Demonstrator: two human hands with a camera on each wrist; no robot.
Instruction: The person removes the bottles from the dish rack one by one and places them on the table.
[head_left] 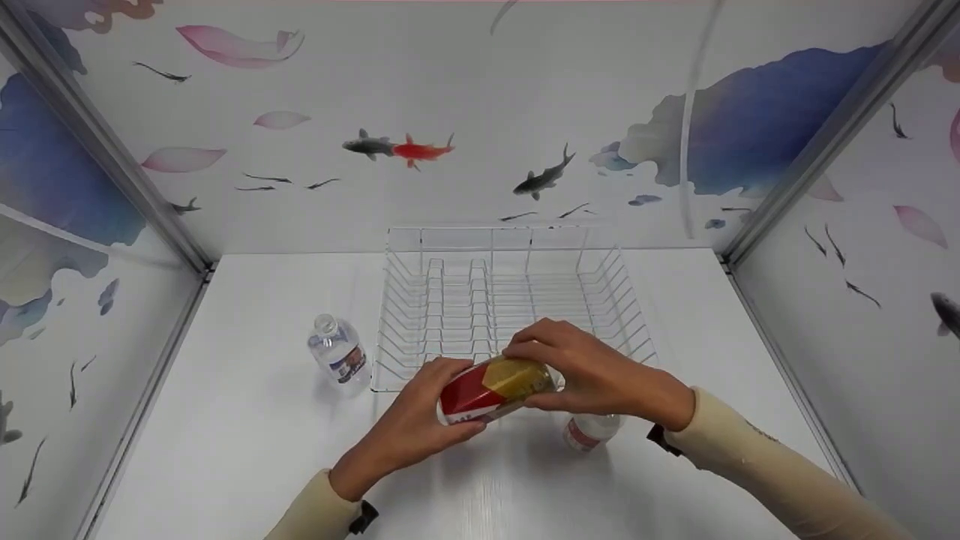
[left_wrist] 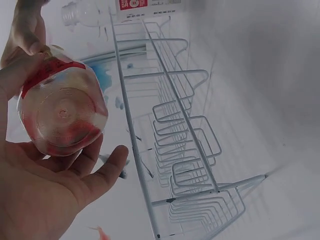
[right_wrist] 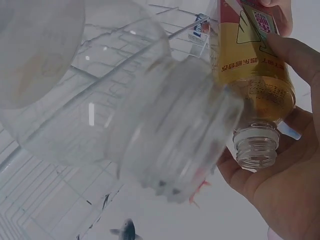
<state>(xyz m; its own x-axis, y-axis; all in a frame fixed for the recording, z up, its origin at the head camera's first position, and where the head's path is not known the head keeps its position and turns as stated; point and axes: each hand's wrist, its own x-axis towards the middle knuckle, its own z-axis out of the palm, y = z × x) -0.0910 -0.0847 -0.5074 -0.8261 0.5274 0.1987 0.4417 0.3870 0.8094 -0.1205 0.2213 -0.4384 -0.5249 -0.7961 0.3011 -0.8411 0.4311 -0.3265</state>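
My left hand [head_left: 416,416] and right hand [head_left: 604,373] hold one bottle [head_left: 489,388] between them, tilted over the front of a white wire dish rack [head_left: 385,391]. Red and gold cover its label. In the left wrist view the left fingers lie round the bottle's bottom end [left_wrist: 62,115]. Toward the other end, the right hand grips it; the bare, capless neck [right_wrist: 256,147] points down past the palm in the right wrist view. Below the right hand stands a second clear bottle [head_left: 590,433] with a red-and-white label, partly hidden by that hand.
Left of the rack stands a clear, capless bottle [head_left: 337,352] with a blue and red label. A clear bottle neck [right_wrist: 175,130] looms blurred, close to the right wrist camera. Walls printed with fish and petals enclose the white table [head_left: 247,450] at the back and sides.
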